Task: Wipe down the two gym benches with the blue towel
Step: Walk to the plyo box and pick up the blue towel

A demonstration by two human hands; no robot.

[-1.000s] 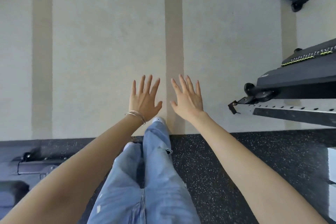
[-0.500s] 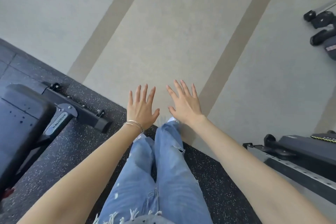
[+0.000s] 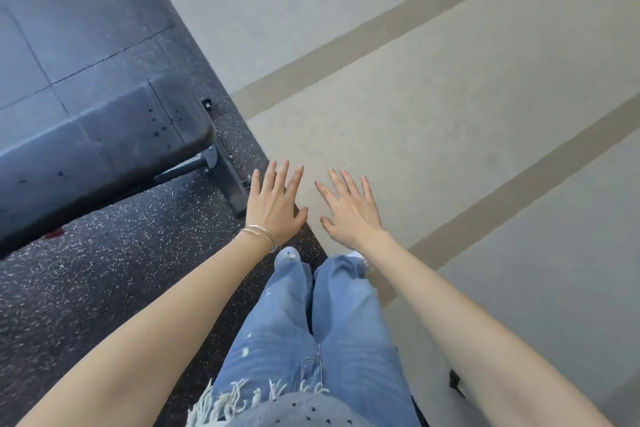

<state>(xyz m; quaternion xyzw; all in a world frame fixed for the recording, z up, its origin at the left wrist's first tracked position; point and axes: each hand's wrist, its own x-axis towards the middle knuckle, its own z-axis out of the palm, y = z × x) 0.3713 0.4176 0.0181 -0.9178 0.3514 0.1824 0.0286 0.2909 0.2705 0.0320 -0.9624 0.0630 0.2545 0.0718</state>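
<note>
A black padded gym bench (image 3: 86,149) lies at the left, its near end on a metal foot (image 3: 228,180). My left hand (image 3: 275,206), with thin bracelets at the wrist, is held out flat with fingers spread, just right of the bench's foot and holding nothing. My right hand (image 3: 349,211) is stretched out beside it, fingers apart and empty, above the pale floor. No blue towel is in view, and only one bench shows.
Dark speckled rubber matting (image 3: 104,288) covers the floor under the bench and under my legs in blue jeans (image 3: 311,340). To the right lies pale flooring (image 3: 450,114) with tan stripes. A small dark object (image 3: 455,383) shows at the lower right.
The view has swung left: the bench has come closer and now fills the left side, and the machines on the right have left the frame. Both hands stay outstretched and empty.
</note>
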